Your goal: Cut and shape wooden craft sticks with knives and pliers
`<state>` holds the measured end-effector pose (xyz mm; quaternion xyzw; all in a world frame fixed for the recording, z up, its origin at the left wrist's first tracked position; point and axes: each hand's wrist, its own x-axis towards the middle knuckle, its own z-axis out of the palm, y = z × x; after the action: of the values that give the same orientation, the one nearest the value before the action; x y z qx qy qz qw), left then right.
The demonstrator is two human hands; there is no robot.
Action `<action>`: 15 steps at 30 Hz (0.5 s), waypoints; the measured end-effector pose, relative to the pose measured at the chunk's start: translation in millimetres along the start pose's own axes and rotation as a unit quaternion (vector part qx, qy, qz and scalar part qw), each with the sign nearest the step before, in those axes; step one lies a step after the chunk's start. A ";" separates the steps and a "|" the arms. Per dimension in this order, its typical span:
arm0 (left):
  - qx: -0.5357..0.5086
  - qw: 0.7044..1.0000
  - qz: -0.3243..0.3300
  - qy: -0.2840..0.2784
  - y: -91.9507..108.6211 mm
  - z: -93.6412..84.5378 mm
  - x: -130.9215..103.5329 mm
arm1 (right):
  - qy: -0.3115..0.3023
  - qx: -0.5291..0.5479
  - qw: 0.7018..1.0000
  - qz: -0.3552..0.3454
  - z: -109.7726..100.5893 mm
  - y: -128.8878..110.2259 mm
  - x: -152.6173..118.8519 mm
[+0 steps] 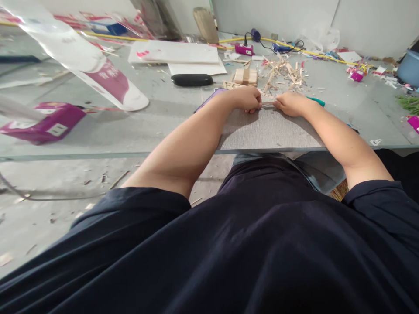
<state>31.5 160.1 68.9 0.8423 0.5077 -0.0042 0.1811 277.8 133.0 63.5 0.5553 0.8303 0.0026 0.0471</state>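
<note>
Between my two hands a thin pale wooden stick [268, 104] lies crosswise, low over a grey mat [262, 131]. My left hand [248, 99] is closed round its left end, fingers curled. At the other end my right hand [288, 104] pinches it with fingers together. Just behind the hands sits a banded bundle of flat sticks [246, 76], and a loose heap of sticks [284, 74] spreads to its right. A teal tool [316, 101] shows partly beside my right wrist. Under my left forearm a purple-edged flat object [209, 99] is partly hidden.
A black oblong case [192, 80] lies left of the bundle, with white sheets [176, 53] behind it. A white and maroon package [108, 78] and a magenta power strip [46, 122] stand at left. Cables run along the back; a blue container [408, 69] is at right.
</note>
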 end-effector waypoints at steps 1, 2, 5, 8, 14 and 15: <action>0.000 1.000 -0.004 0.002 0.7 0.2 -0.3 | 0.001 0.001 1.000 0.000 0.8 0.5 0.6; -0.001 1.000 -0.008 0.003 1.5 0.3 -0.8 | 0.003 0.002 1.000 0.002 1.6 0.9 1.2; -0.003 1.000 -0.014 0.003 3.7 0.2 -2.4 | 0.005 0.004 1.000 0.005 2.8 1.2 2.1; 0.002 1.000 -0.012 -0.003 4.0 -0.2 -3.3 | 0.005 0.005 1.000 0.001 2.7 0.8 1.9; 0.000 1.000 -0.003 0.001 2.3 0.0 -2.4 | -0.001 0.006 1.000 0.000 0.1 -0.5 0.9; -0.001 1.000 -0.003 0.003 2.5 -0.1 -2.4 | -0.002 0.004 1.000 0.001 -0.3 -0.9 1.0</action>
<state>32.5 157.0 70.2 0.8407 0.5105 -0.0014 0.1804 276.6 133.6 63.6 0.5566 0.8295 -0.0013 0.0462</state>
